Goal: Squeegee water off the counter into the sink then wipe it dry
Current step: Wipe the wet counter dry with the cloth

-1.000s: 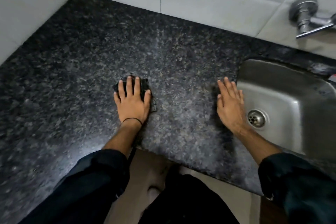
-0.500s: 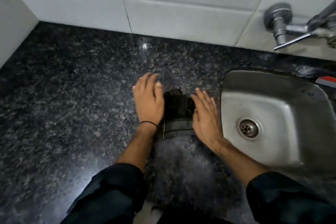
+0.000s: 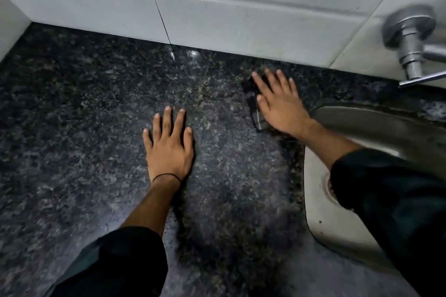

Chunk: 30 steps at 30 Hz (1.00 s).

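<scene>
A dark speckled granite counter (image 3: 84, 108) fills most of the view. My left hand (image 3: 169, 144) lies flat on it with fingers spread and nothing under it. My right hand (image 3: 277, 101) presses flat, fingers straight, on a dark cloth (image 3: 253, 106) near the back wall; only the cloth's left edge shows beside the hand. The steel sink (image 3: 376, 128) lies just right of that hand, and my right sleeve hides most of its drain.
White wall tiles (image 3: 217, 7) run along the back and the left side. A metal tap (image 3: 410, 38) sticks out of the wall at the upper right, above the sink. Small water glints show on the counter near the back wall.
The cloth passed from under my left hand to my right. The right hand has slid it toward the back wall by the sink, and the left hand now rests bare on the counter.
</scene>
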Available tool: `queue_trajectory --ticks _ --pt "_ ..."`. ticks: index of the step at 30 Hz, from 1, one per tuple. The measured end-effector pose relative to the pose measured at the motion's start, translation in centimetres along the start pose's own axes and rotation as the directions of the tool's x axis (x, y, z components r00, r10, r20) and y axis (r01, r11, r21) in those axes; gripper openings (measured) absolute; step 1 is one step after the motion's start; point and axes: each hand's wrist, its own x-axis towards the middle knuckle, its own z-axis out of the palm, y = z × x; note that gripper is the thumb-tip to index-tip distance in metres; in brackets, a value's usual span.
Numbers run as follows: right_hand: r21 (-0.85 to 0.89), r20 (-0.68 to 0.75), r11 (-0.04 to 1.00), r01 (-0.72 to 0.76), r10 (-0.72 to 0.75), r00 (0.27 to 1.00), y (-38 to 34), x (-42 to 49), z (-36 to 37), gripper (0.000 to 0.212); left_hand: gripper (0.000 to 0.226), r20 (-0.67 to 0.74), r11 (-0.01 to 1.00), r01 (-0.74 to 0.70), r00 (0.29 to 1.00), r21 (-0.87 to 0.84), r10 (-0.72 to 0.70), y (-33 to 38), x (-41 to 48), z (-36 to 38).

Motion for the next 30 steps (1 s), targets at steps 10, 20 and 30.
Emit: queue_trajectory --ticks 10,20,30 --pt "0.073 0.022 0.936 0.344 -0.346 0.938 -13.7 0.7 2.0 0.061 0.054 -0.035 0.992 0.065 0.997 -0.104 -0.069 -0.1 0.3 -0.1" --pt "0.09 -0.037 0.996 -0.012 0.016 0.999 -1.9 5.3 -0.2 0.059 0.054 -0.028 0.997 0.062 0.998 -0.044 -0.063 0.1 0.3 -0.1" --pt "0.019 0.141 0.682 0.731 -0.725 0.674 -4.5 -9.1 1.3 0.06 0.051 -0.022 0.994 0.053 0.998 -0.1 -0.055 -0.1 0.2 -0.4"
